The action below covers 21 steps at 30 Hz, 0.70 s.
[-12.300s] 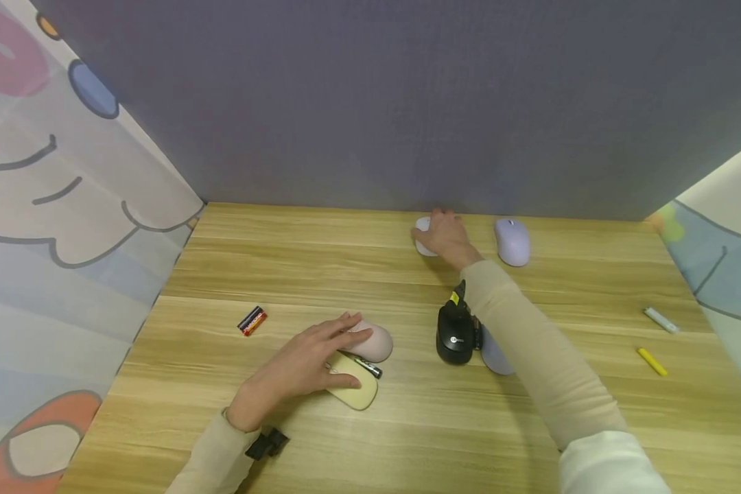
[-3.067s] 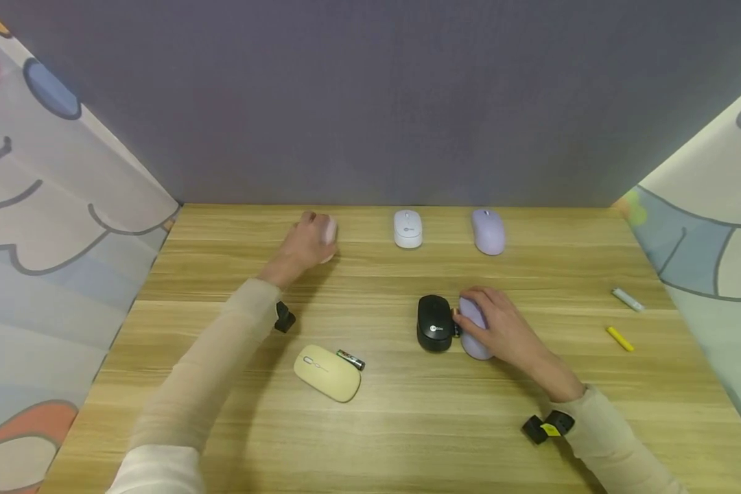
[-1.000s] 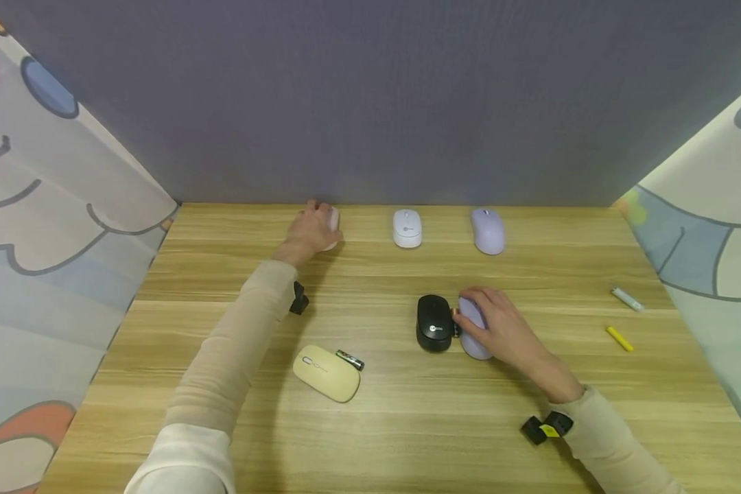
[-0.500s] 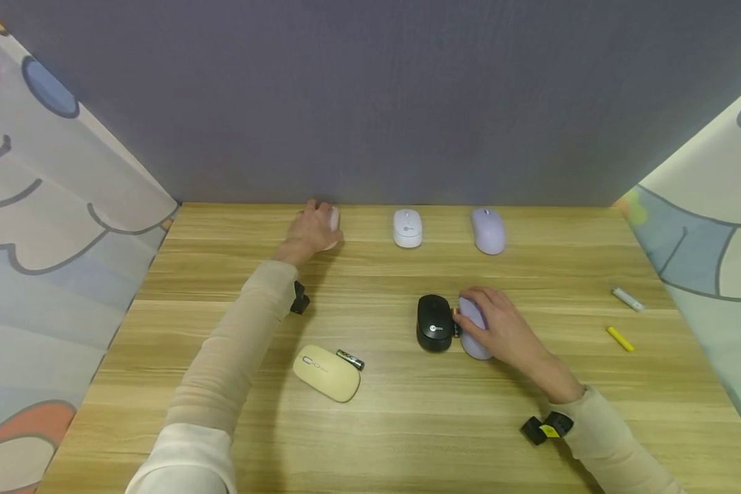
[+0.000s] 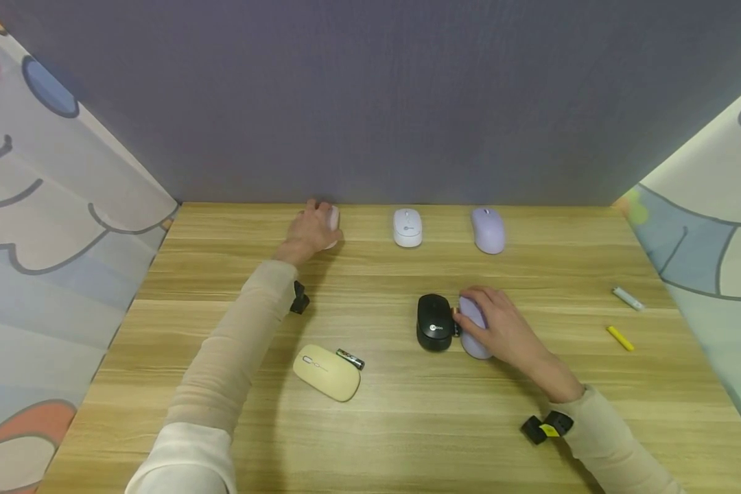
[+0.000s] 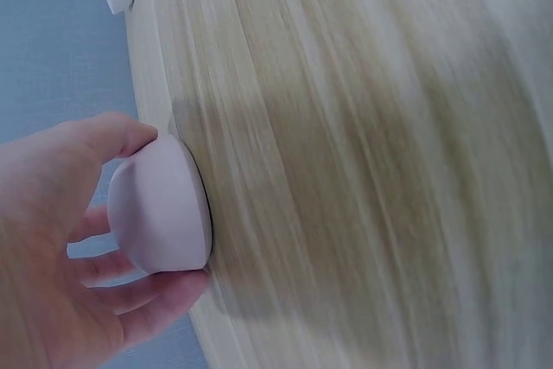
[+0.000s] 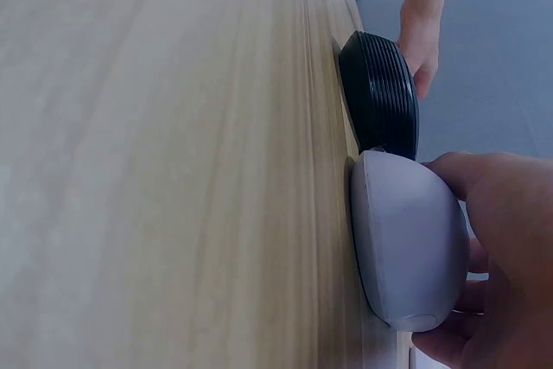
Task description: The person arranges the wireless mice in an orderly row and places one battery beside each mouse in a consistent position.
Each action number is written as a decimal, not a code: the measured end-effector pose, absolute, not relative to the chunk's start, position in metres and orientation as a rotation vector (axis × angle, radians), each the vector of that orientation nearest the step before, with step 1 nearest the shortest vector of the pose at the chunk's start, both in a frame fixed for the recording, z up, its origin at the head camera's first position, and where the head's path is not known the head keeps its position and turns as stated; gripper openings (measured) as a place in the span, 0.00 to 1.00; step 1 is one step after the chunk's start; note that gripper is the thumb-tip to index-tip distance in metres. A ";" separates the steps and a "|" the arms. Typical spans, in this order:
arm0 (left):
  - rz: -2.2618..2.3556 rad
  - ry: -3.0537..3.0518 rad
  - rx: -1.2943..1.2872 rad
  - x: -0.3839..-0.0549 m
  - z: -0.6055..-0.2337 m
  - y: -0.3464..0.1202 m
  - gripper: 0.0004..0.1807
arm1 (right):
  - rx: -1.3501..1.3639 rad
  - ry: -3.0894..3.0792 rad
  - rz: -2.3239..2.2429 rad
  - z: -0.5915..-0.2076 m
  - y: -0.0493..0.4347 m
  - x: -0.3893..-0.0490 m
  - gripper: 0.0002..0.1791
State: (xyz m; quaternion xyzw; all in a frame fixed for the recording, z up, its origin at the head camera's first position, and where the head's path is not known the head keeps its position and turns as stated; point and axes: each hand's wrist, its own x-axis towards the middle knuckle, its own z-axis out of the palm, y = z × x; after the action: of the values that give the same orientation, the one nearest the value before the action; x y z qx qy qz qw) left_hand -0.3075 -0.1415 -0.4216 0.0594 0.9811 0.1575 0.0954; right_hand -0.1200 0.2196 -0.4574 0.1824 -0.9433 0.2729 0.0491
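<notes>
At the back of the table my left hand [image 5: 309, 230] grips a pale pink computer mouse [image 5: 333, 226]. In the left wrist view the thumb is on one side of that mouse and the fingers on the other, its base at the wood. Right of the middle, my right hand [image 5: 495, 324] holds a lavender computer mouse [image 5: 473, 329] by its sides on the table. A black mouse [image 5: 434, 323] stands just left of it, and a battery [image 5: 456, 322] shows between the two, partly covered by the right thumb.
A white mouse [image 5: 407, 228] and a second lavender mouse [image 5: 488, 231] stand along the grey back panel [image 5: 401, 103]. Nearer the front lies a yellow mouse [image 5: 326, 373] with a battery [image 5: 350, 359] beside it. At right are a white stick [image 5: 627, 299] and a yellow stick [image 5: 620, 338].
Since the oldest frame, my left hand has carried the pink mouse to the back; my right hand has left the white mouse and taken the lavender one. Over the last second both hands stay still.
</notes>
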 end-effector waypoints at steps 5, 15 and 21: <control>0.454 2.921 0.186 -0.307 -0.422 -0.142 0.41 | 0.548 -2.884 0.832 -0.457 0.220 -0.121 0.24; 0.413 2.916 0.192 -0.301 -0.420 -0.143 0.43 | 0.550 -2.894 0.823 -0.458 0.221 -0.124 0.24; 0.454 2.930 0.157 -0.298 -0.416 -0.147 0.43 | 0.543 -2.898 0.822 -0.459 0.220 -0.125 0.24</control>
State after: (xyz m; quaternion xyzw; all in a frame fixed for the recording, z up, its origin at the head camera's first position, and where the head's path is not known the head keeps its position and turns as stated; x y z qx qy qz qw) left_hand -0.2981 -0.1469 -0.4161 0.0526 0.9831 0.1524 0.0862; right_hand -0.1253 0.2198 -0.4591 0.1774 -0.9460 0.2682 0.0402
